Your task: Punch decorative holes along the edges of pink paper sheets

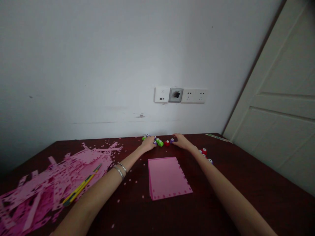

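Note:
At the back of the dark table, both arms reach out to a row of small coloured paper punches. My left hand has its fingers closed round a purple paper punch, beside green punches. A red punch stands between the two hands. My right hand curls its thumb and fingers about another purple punch. Between the forearms lies a stack of pink paper, with punched marks along its right and bottom edges.
Pink paper strips and scraps heap up at the left, with a yellow utility knife on them. More red and purple punches sit by my right forearm. A thin strip lies at the back right. Wall sockets are behind.

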Demonstrator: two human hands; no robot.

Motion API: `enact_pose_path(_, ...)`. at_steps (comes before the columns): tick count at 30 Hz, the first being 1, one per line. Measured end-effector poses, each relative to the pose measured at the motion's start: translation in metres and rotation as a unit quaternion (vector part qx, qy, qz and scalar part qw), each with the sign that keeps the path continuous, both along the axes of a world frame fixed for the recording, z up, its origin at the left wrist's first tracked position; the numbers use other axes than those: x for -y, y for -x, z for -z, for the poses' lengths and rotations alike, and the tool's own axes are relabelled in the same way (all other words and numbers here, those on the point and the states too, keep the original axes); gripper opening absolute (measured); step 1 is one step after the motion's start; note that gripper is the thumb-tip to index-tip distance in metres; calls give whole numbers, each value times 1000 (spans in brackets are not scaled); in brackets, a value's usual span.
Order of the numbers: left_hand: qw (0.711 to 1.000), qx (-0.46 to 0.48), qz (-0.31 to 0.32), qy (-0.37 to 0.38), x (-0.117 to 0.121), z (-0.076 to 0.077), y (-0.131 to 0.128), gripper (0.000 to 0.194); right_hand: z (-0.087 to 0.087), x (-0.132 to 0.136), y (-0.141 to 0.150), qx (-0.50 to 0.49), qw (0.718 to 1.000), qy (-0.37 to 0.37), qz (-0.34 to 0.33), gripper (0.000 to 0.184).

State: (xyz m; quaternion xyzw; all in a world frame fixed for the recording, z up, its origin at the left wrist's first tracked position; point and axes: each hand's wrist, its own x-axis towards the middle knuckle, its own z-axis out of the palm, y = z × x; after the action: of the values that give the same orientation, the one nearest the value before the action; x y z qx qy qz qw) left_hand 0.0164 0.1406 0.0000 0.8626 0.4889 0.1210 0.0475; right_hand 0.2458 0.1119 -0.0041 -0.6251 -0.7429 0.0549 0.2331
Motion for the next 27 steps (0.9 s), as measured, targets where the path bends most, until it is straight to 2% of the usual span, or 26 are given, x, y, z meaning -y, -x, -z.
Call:
enact_pose_path(3,1000,-7,-24,-10,9,-10,-7,33,-18,16,-31,19,1000,12,-13,33)
enact_pose_path(5,997,-10,-48,-52,19,-17,-14,36,-29,32,-63,25,999,40,13,31)
enact_pose_path(7,993,-4,-40,-112,30,-24,-27,34,-38,49,-96,33,996,79,39,33)
enact_pose_path(9,991,14,30,-127,39,-27,-48,27,-41,65,-124,29,990,124,61,35)
enact_pose_path(11,988,34,130,-76,45,-25,-76,24,-40,77,-141,2,978,196,76,40)
enact_pose_path(13,977,46,208,-19,50,-19,-108,27,-36,84,-148,-23,958,271,93,45)
enact_pose_path(15,970,48,237,15,54,-9,-140,26,-31,88,-147,-32,946,305,106,47)
enact_pose_path(18,967,46,245,49,62,2,-176,25,-24,89,-142,-22,954,280,107,48)
enact_pose_path(20,968,42,242,53,67,5,-190,25,-22,89,-140,-8,960,261,99,46)
enact_pose_path(24,972,54,222,52,69,10,-199,24,-17,88,-144,18,974,219,58,32)
enact_pose_path(27,965,124,209,103,63,13,-195,17,-15,88,-148,15,983,179,40,25)
